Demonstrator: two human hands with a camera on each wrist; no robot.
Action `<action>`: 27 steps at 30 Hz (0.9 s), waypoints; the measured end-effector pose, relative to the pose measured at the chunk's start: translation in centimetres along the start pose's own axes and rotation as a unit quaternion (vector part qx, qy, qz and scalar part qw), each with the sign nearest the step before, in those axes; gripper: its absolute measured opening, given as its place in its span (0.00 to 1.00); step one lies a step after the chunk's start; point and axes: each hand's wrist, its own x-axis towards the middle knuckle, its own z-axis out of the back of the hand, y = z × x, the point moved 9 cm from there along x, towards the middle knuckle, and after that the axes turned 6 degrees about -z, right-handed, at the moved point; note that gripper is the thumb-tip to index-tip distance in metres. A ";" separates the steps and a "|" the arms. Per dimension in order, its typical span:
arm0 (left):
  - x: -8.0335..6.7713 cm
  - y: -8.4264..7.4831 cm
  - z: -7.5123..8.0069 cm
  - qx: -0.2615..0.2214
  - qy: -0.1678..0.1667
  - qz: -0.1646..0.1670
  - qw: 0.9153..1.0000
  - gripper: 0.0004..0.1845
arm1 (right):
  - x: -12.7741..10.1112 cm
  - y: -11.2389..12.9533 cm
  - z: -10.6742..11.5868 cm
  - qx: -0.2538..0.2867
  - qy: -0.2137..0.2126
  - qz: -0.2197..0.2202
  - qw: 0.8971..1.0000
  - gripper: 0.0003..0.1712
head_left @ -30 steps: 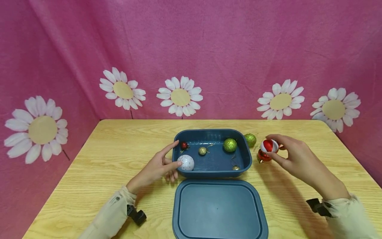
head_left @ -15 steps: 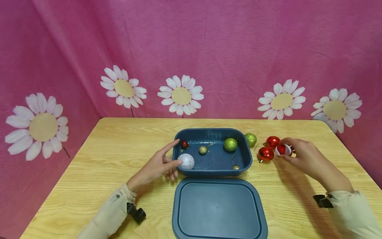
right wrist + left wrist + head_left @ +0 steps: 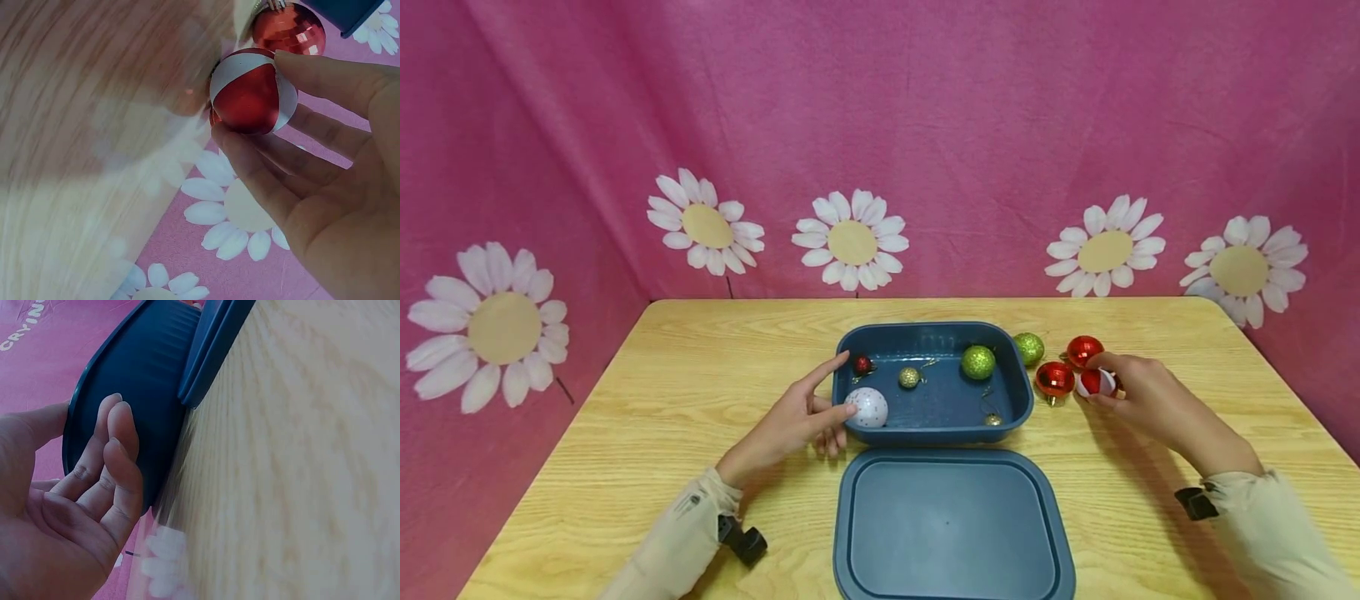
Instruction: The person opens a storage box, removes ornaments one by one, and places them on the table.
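— Pink cloth with daisies behind, wooden table [image 3: 685, 400] under me. What's your right hand [image 3: 1138, 400] got?

— My right hand pinches a red-and-white ball [image 3: 1097, 382] between thumb and fingertips, low over the table, right of the blue tub [image 3: 1019, 400], just beside two red balls [image 3: 1055, 377].

— And the left?

— My left hand [image 3: 790, 421] lies open, fingers relaxed against the tub's near-left corner, next to a white ball [image 3: 867, 407] inside. Lid [image 3: 951, 525] sits nearer me.

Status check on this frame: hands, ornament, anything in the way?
Left hand open against the blue bin. Right hand pinches the red-and-white ball, low beside two red balls. Nothing in the way.
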 end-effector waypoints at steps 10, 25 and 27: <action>-0.1 -0.2 0.0 0.010 0.003 -0.011 1.000 0.40 | -0.3 -0.2 0.9 0.006 -0.006 -0.004 1.000 0.21; -0.1 -0.2 0.0 0.006 0.004 -0.012 1.000 0.40 | -0.6 1.3 2.3 -0.008 -0.021 0.012 1.000 0.23; -0.1 -0.3 0.0 0.001 0.005 -0.015 1.000 0.40 | -0.7 1.6 2.4 -0.010 -0.021 0.013 1.000 0.24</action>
